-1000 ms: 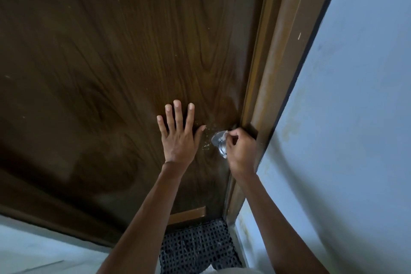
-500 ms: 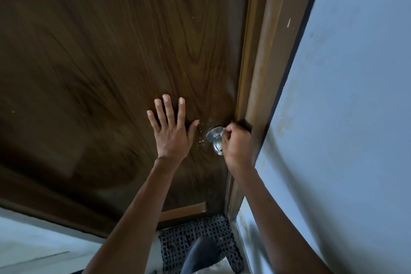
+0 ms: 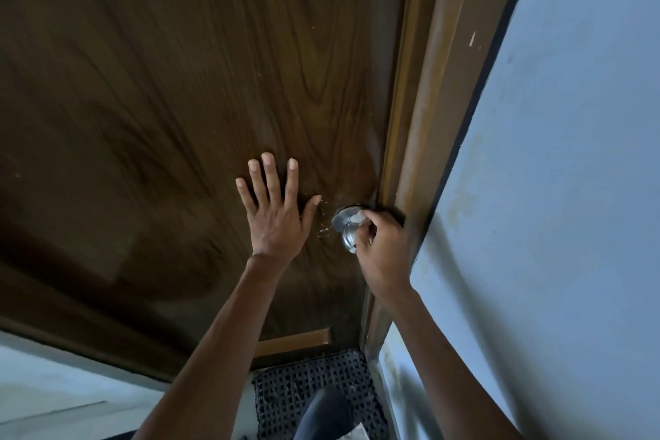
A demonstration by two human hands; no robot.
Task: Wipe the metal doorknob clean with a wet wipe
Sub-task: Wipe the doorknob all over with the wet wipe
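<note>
Left hand (image 3: 276,216) flat, fingers spread on grained wood door (image 3: 160,100); right hand (image 3: 380,246) clenched around white wipe (image 3: 357,217) against round shiny metal doorknob (image 3: 343,225).

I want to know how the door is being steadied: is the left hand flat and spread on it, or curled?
Flat and spread: the left hand lies palm-down on the wooden door, fingers apart, beside the doorknob.
</note>
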